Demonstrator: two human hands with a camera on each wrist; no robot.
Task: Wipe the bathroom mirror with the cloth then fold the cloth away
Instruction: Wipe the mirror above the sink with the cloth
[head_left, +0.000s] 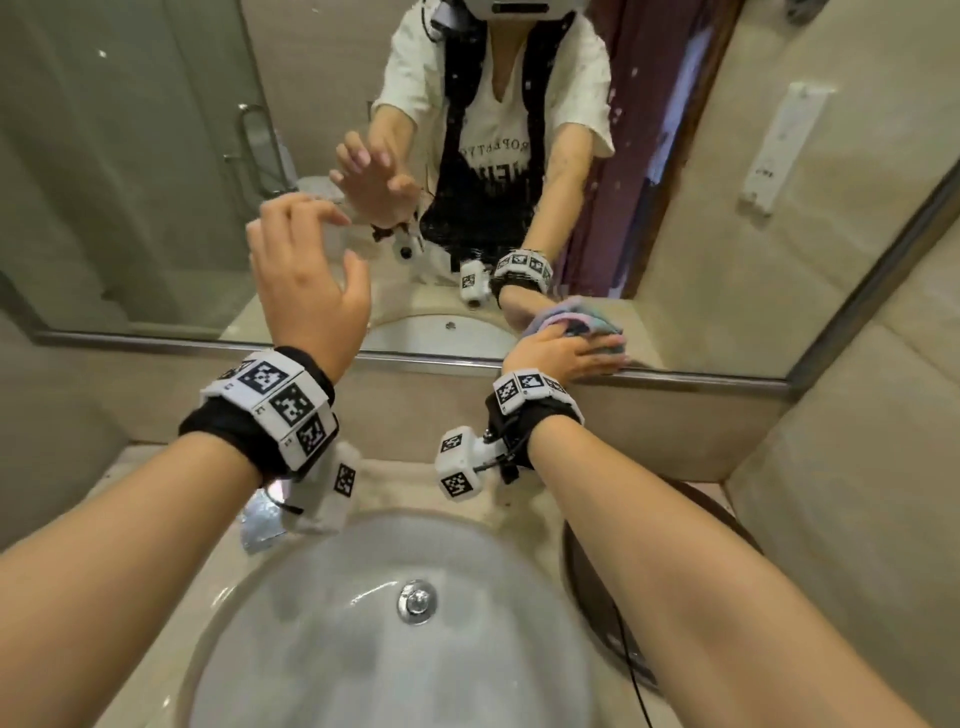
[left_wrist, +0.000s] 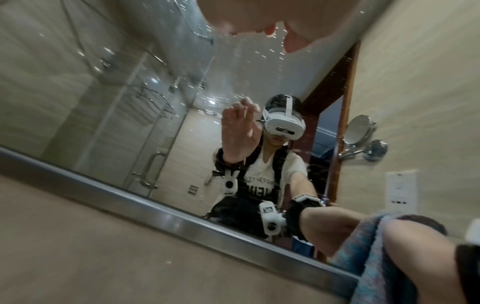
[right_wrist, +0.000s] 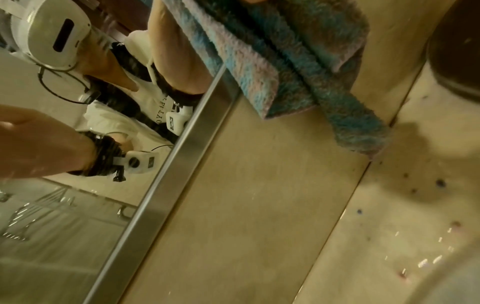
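Note:
The bathroom mirror (head_left: 156, 182) fills the wall above the basin, and its glass carries small water specks. My right hand (head_left: 587, 353) holds a bunched, fluffy blue-and-pink cloth (head_left: 605, 345) against the glass just above the steel bottom frame (head_left: 208, 343). Its fingers lie across the cloth and its thumb hooks into the bunch. In the right wrist view the cloth (right_wrist: 298, 61) hangs in folds over the frame. My left hand (head_left: 332, 244) is raised close to the glass, empty, with its fingers loosely spread. The left wrist view shows the cloth (left_wrist: 363, 246) at the lower right.
A white basin (head_left: 311, 623) with a chrome drain (head_left: 417, 601) lies below my arms. A chrome tap (head_left: 260, 519) stands at the left behind it. A dark round object (head_left: 597, 571) sits on the counter to the right. The tiled side wall (head_left: 857, 467) closes in at the right.

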